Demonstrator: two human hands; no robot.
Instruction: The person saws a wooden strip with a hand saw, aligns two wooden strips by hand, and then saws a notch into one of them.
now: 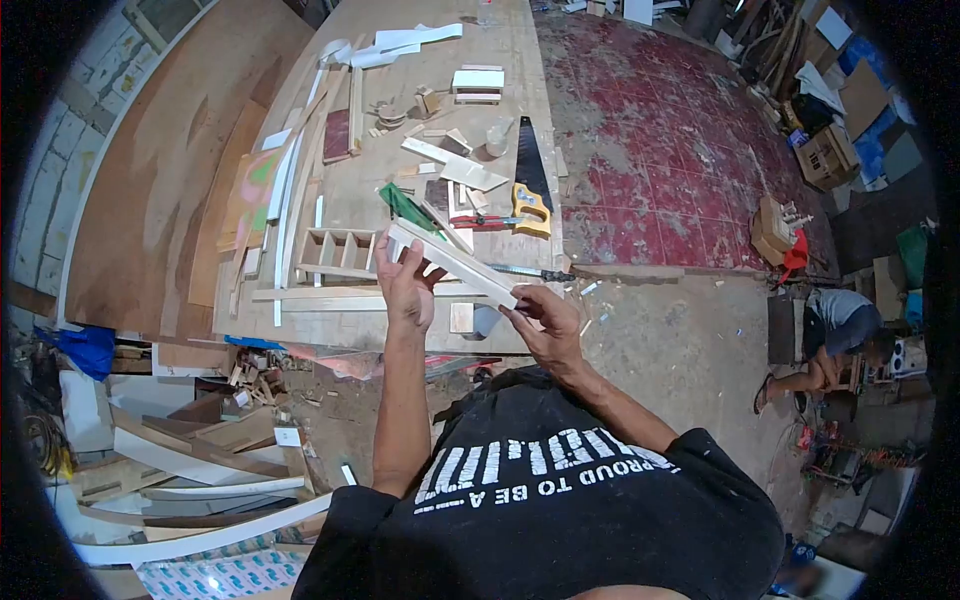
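Observation:
A pale, narrow wooden piece point(455, 264) is held up between my two hands above the near edge of the workbench. My left hand point(407, 283) grips its upper left end, and my right hand point(546, 322) has its fingers closed on the lower right end. Just beyond the piece lie a green object point(408, 209), red-handled pliers point(480, 222) and a handsaw point(531, 190) with a yellow handle. A small wooden frame with compartments point(338, 252) rests on the bench to the left of my left hand.
The workbench point(400, 100) also bears wood strips, a small white-topped block point(478, 84) and a clear cup point(497, 137). Scrap wood point(200, 450) is piled at the lower left. Another person point(842, 325) crouches at the right, near cardboard boxes point(828, 157).

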